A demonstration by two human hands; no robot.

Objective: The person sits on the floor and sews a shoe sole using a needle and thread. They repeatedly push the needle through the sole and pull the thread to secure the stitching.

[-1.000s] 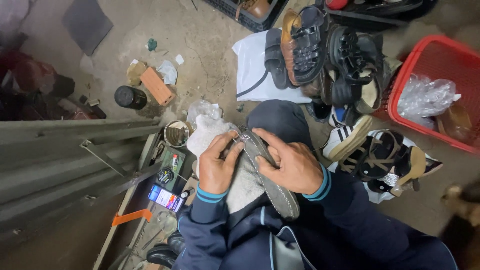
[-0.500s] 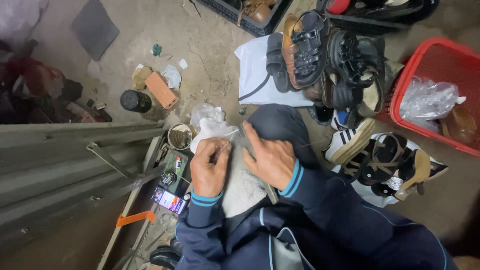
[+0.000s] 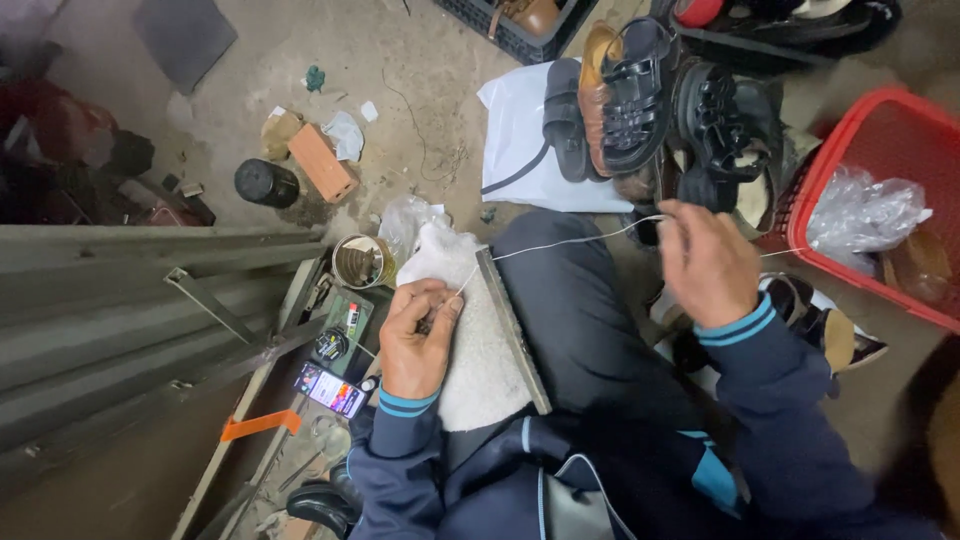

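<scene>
A white fleecy shoe piece with a grey sole edge (image 3: 480, 330) lies on my lap. My left hand (image 3: 418, 335) presses on its left side, fingers pinched where a thin white thread (image 3: 570, 241) leaves the material. My right hand (image 3: 705, 262) is raised off to the right, fingers closed on the far end of that thread, which is pulled taut between the two hands across my dark trouser knee (image 3: 575, 300).
A pile of dark sandals and shoes (image 3: 650, 100) sits ahead on a white bag. A red basket (image 3: 880, 130) with a clear plastic bag stands right. Left are a metal tin (image 3: 362, 261), a lit phone (image 3: 330, 389), a black can (image 3: 266, 183), a brick (image 3: 322, 162).
My right hand left the shoe piece and swung out to the right, drawing the white thread tight. My left hand stayed on the fleecy piece.
</scene>
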